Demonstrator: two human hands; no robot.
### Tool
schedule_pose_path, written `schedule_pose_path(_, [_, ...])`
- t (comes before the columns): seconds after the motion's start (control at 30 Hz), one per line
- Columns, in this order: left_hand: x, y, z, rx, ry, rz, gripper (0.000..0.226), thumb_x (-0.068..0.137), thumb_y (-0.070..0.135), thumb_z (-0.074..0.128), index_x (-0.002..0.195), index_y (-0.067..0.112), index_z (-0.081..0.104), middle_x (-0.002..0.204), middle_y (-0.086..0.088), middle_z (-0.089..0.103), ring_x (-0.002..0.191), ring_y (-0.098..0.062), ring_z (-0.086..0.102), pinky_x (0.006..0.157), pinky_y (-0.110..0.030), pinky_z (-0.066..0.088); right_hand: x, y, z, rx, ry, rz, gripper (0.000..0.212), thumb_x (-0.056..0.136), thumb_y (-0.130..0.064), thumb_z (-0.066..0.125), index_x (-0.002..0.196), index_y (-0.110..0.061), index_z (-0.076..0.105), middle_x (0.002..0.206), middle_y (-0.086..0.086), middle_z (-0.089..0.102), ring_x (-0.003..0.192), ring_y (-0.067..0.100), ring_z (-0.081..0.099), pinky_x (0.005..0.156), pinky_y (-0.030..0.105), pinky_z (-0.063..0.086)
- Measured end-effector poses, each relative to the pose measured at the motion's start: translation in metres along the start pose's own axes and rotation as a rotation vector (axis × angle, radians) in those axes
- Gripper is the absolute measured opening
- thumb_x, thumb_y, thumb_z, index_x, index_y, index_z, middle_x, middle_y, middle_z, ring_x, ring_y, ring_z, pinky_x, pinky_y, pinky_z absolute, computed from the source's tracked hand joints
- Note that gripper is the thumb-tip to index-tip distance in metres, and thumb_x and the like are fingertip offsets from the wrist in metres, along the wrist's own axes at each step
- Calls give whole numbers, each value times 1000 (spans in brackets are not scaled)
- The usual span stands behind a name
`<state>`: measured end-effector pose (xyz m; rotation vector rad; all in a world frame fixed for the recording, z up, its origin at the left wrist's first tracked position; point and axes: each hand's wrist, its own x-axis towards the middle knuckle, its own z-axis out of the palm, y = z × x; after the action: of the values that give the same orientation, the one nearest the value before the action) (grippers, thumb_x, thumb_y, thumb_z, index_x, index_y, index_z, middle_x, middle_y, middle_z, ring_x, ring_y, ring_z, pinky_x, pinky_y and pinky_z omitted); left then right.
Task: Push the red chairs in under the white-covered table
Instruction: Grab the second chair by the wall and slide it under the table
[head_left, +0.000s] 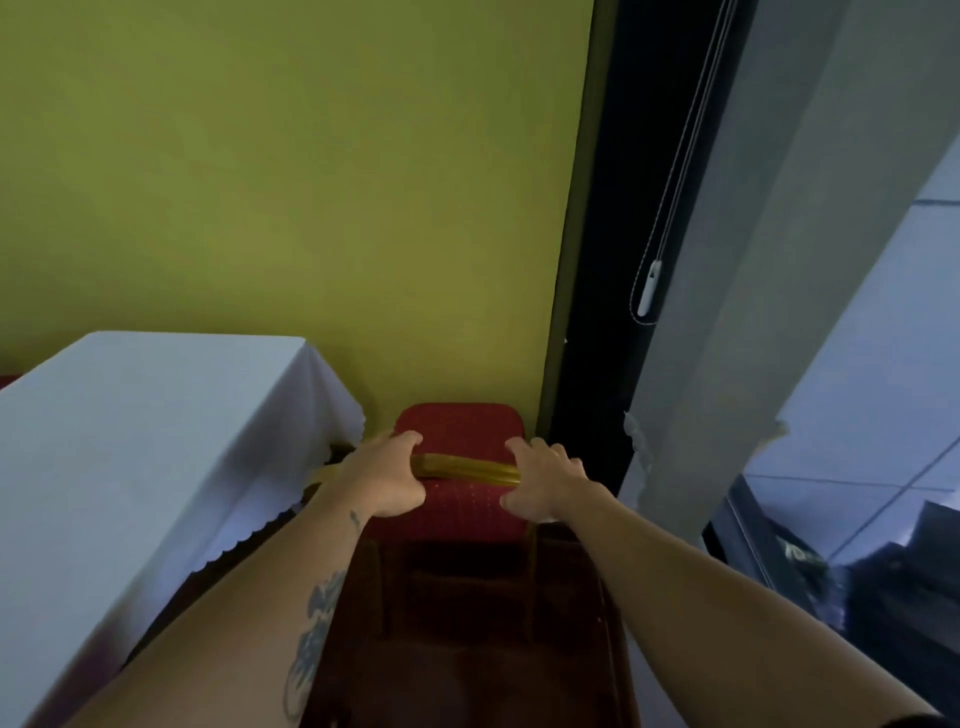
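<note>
Two bare arms reach up from the bottom of the frame. The left arm has a dark tattoo (317, 639) on it. The left hand (387, 480) is at the middle of the frame, with its fingers wrapped around the gold top bar (470, 469) of the red chair (460, 514). The right hand (545, 480) is just beside it, fingers spread open and resting on the right end of the same bar. The chair sits in the lower middle, with its seat at the far side. The white-covered table (130, 441) fills the lower left, just beside the chair. Behind them is a green wall (311, 182). A grey blind (769, 260) with a thin cord (675, 171) hangs at the upper right.
</note>
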<state>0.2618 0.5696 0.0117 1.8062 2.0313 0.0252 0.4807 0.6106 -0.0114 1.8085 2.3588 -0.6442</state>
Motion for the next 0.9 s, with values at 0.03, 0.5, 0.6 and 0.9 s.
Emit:
schedule_pose_path(0.03, [10,1,3,5,-35,-23,76,81,15,58,155,24,40,153,-8,48,110,-23,65,69,-28,55,10,3,-1,-14,-34,-19,85,88,-35,65,160,-21,22,157,12,36,141,39,35,113,58,33])
schedule_pose_path(0.5, [79,0,13,228,-144,-125,4,68,16,60,70,14,63,69,-1,61,60,-19,59,53,-27,47,70,17,20,190,-141,-179,44,89,-15,61,128,-33,58,116,1,62,107,27,59,92,44,52])
schedule_pose_path(0.6, [75,10,13,296,-145,-101,9,69,18,61,75,15,67,72,0,64,62,-17,63,55,-25,50,66,21,23,179,-118,-167,43,88,-12,60,124,-34,59,115,0,62,107,26,59,94,46,52])
schedule_pose_path(0.9, [31,58,42,280,-150,-178,39,74,31,63,105,10,73,101,-8,73,94,-30,72,83,-41,62,32,42,27,102,58,16,29,85,-21,65,109,-33,54,114,-1,48,116,28,48,99,49,40])
